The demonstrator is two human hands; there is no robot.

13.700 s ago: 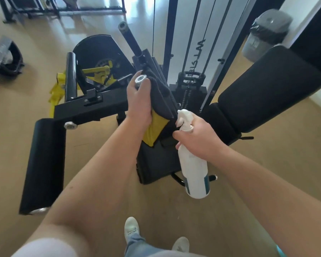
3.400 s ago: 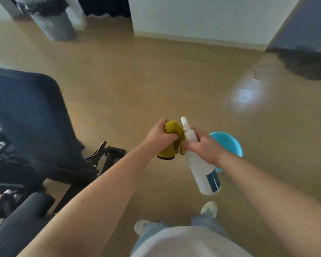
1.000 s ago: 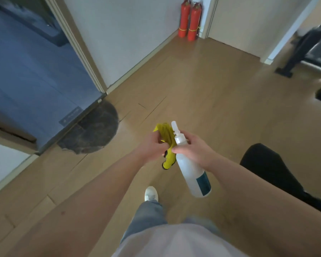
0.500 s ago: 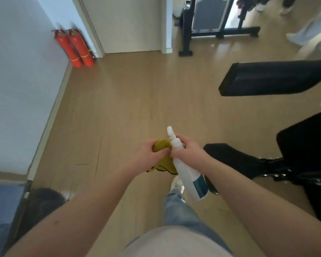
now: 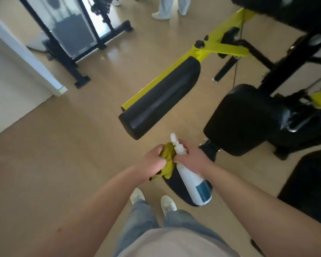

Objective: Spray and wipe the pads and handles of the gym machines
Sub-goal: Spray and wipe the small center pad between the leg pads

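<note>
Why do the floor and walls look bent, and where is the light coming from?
Head view: the wide-angle lens bows straight edges near the borders. Daylight enters top left behind the black frame, leaving sheen on the roller pad and floor. The machine at right is slightly blurred.

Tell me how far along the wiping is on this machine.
Nothing on it looks wiped yet. In hand: the left hand bunches the yellow cloth, the right hand grips the spray bottle. Left: the long black pad on the yellow arm, the seat and the black handle.
</note>
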